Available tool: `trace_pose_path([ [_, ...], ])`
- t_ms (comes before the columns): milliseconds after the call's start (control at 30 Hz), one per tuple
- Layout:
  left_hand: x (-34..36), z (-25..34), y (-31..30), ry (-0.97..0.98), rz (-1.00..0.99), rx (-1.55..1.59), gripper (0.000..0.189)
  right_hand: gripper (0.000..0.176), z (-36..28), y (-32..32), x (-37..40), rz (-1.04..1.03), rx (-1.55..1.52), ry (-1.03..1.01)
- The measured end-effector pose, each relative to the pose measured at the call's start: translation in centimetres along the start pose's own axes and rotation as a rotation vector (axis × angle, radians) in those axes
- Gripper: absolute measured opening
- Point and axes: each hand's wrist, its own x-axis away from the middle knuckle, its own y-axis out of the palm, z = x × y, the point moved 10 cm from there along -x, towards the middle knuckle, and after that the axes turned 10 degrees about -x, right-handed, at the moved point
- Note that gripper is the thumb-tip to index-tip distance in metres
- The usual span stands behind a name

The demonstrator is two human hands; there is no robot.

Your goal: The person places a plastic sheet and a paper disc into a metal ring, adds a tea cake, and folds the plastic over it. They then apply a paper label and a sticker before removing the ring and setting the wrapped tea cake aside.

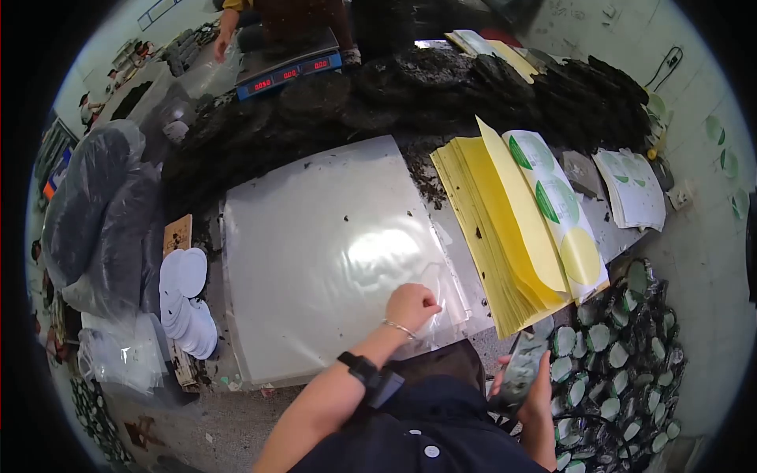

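My left hand (413,308), with a bracelet and a black watch at its wrist, is closed over the lower right part of a stack of clear plastic sheets (300,236). Its fingertips are curled under, so I cannot see whether they pinch the top sheet. At the lower right, close to my body, my right hand (538,388) grips a flat oblong thing (523,366) with a glossy grey-green face. Its exact kind does not show. Dark crumbs dot the plastic sheets.
Yellow paper sheets (505,244) and a roll of green-and-white labels (556,197) lie right. Dark flat discs (473,87) pile behind, beside a scale (288,72). White paper discs (189,315) and bagged goods (95,205) stand left; wrapped labelled packs (611,370) heap lower right. Another person's hand (224,43) shows at the back.
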Motion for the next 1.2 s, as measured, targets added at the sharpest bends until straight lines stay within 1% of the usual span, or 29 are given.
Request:
trace_pose_path([
  [33,0.7,0.0,-0.7,-0.005,0.002,0.006,0.04,0.078,-2.3,0.2,0.3,0.097,0.179,-0.102],
  [67,1.8,-0.5,-2.2,-0.065,0.084,0.14,0.032,0.064,-4.4,2.2,0.3,0.049,0.209,-0.219],
  [100,2.6,-1.3,-3.6,-0.124,0.161,0.27,0.024,0.057,-5.9,3.7,0.1,0.054,0.274,-0.285],
  [133,2.9,-1.6,-3.8,-0.134,0.151,0.271,0.024,0.049,-7.4,5.1,0.0,0.068,0.34,-0.343],
  [167,3.4,-2.7,-4.1,-0.208,0.209,0.454,0.016,0.039,-8.6,7.2,-0.4,0.001,0.404,-0.395],
  [200,3.9,-3.9,-4.3,-0.281,0.27,0.636,0.009,0.039,-9.1,8.1,-1.2,0.01,0.407,-0.382],
  [267,3.7,-4.1,-4.4,-0.313,0.27,0.71,0.005,0.035,-10.7,11.1,-2.5,-0.061,0.505,-0.507],
  [333,2.9,1.9,-5.9,0.041,0.301,0.022,0.007,0.031,-10.7,13.3,-4.2,-0.084,0.514,-0.512],
  [367,2.7,3.7,-5.0,-0.033,0.199,-0.057,0.015,0.03,-10.7,14.4,-5.0,-0.099,0.547,-0.536],
  [400,2.6,3.0,-4.4,-0.04,0.199,-0.048,0.015,0.03,-10.7,15.6,-5.7,-0.116,0.58,-0.561],
  [467,1.4,1.7,-1.4,0.017,0.091,-0.103,0.019,0.028,-11.0,16.8,-6.7,-0.114,0.529,-0.533],
  [533,1.0,-0.2,-1.7,-0.039,0.01,-0.03,0.017,0.027,-10.8,17.8,-7.6,-0.123,0.483,-0.433],
  [600,1.5,-0.3,-3.3,0.062,0.017,0.2,0.015,0.028,-11.0,19.2,-9.6,-0.097,0.546,-0.42],
  [633,1.6,-0.7,-3.3,0.051,0.013,0.21,0.015,0.029,-10.9,20.4,-10.7,-0.118,0.647,-0.443],
  [700,1.9,-0.2,-4.6,0.168,0.094,0.308,0.013,0.029,-10.3,22.0,-13.2,-0.123,0.867,-0.46],
  [733,1.9,-3.0,-4.0,-0.069,-0.017,0.48,0.015,0.029,-9.6,22.8,-14.3,-0.126,0.871,-0.45],
  [767,2.6,-5.8,-3.6,-0.308,-0.13,0.648,0.018,0.024,-8.5,25.6,-14.5,-0.211,1.155,-0.588],
  [800,3.2,-11.7,-4.4,-0.406,0.071,1.08,0.02,0.021,-6.7,28.6,-14.5,-0.314,1.438,-0.735],
  [833,3.8,-14.4,-9.6,-0.665,0.242,1.601,0.028,0.019,-3.4,30.5,-15.0,-0.405,1.682,-0.661],
  [867,3.4,-19.2,-14.0,-0.703,0.077,1.724,0.032,0.018,0.4,31.9,-14.8,-0.502,1.921,-0.579],
  [900,3.2,-15.9,-23.9,-0.316,0.187,1.837,0.03,0.023,5.0,32.2,-14.7,-0.675,1.942,-0.488],
  [933,2.6,-14.1,-29.9,-0.197,0.25,1.757,0.027,0.03,9.9,32.1,-14.8,-0.855,1.955,-0.4],
  [967,2.5,-12.6,-33.8,-0.082,0.313,1.669,0.024,0.03,13.1,33.3,-15.1,-0.904,1.948,-0.413],
  [1033,1.2,-6.7,-33.5,0.041,0.196,1.332,0.017,0.035,19.4,34.4,-15.7,-1.073,2.07,-0.334],
  [1067,1.3,-3.5,-30.8,-0.108,0.025,1.112,0.013,0.035,21.0,34.3,-15.8,-1.118,2.066,-0.363],
  [1100,1.3,-0.7,-27.3,-0.08,-0.092,1.064,0.015,0.034,22.2,33.6,-15.0,-1.155,2.053,-0.387],
  [1133,0.8,0.7,-22.5,0.056,-0.057,1.208,0.021,0.033,22.6,32.3,-13.1,-1.214,1.993,-0.406],
  [1167,1.5,0.3,-17.6,0.043,-0.099,1.046,0.02,0.032,22.9,30.7,-11.2,-1.271,1.929,-0.404],
  [1200,1.9,-1.7,-10.1,-0.019,-0.093,1.069,0.023,0.031,22.4,28.6,-9.1,-1.34,1.869,-0.366],
])
